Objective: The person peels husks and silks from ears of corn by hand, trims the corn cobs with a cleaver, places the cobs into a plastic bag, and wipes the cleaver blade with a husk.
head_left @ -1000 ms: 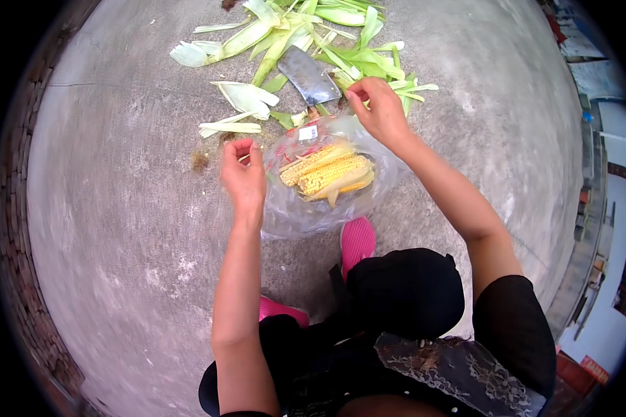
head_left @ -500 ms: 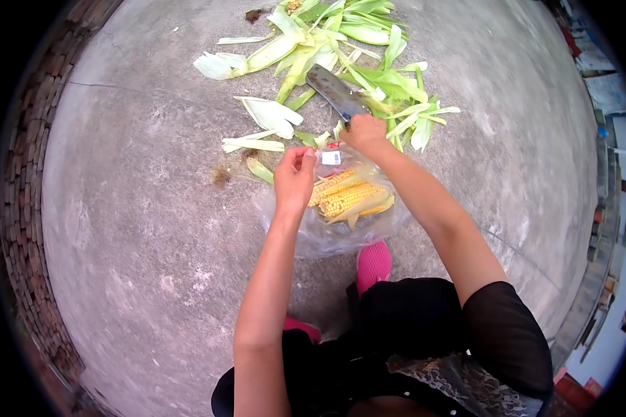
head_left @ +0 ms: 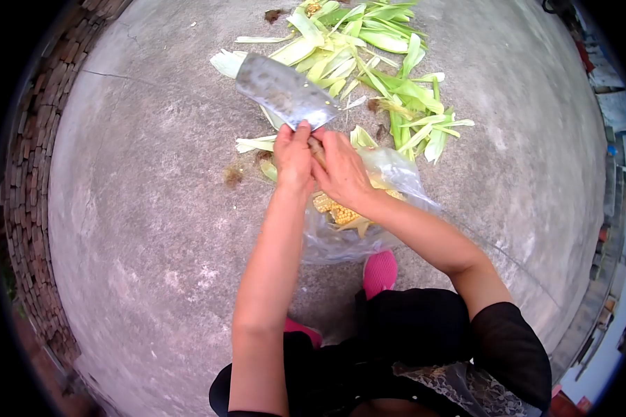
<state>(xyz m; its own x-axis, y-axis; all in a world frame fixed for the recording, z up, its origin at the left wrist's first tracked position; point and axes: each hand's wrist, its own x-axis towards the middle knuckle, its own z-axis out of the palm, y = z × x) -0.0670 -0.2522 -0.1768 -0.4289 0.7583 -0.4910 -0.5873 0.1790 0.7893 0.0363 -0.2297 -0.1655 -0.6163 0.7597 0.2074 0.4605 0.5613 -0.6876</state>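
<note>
A cleaver (head_left: 282,89) with a wide, stained metal blade is held in front of me, blade tilted up to the left. My left hand (head_left: 294,158) pinches it where the blade meets the handle, thumb on the metal. My right hand (head_left: 342,167) is closed at the wooden handle, touching the left hand; part of the grip is hidden. Under my right wrist, yellow corn cobs (head_left: 341,213) with some husk left on lie in a clear plastic bag (head_left: 327,243), partly covered by my arm.
Green corn husks (head_left: 403,90) are strewn over the concrete ground (head_left: 153,208) beyond the hands. A tuft of corn silk (head_left: 233,175) lies to the left. My pink shoe (head_left: 380,272) is just below the bag. Stacked bricks (head_left: 31,174) line the left edge.
The cleaver has come toward me and left, off the husks. My left hand has left the bag's edge and joined my right hand at the cleaver. The bag's right side now stands up.
</note>
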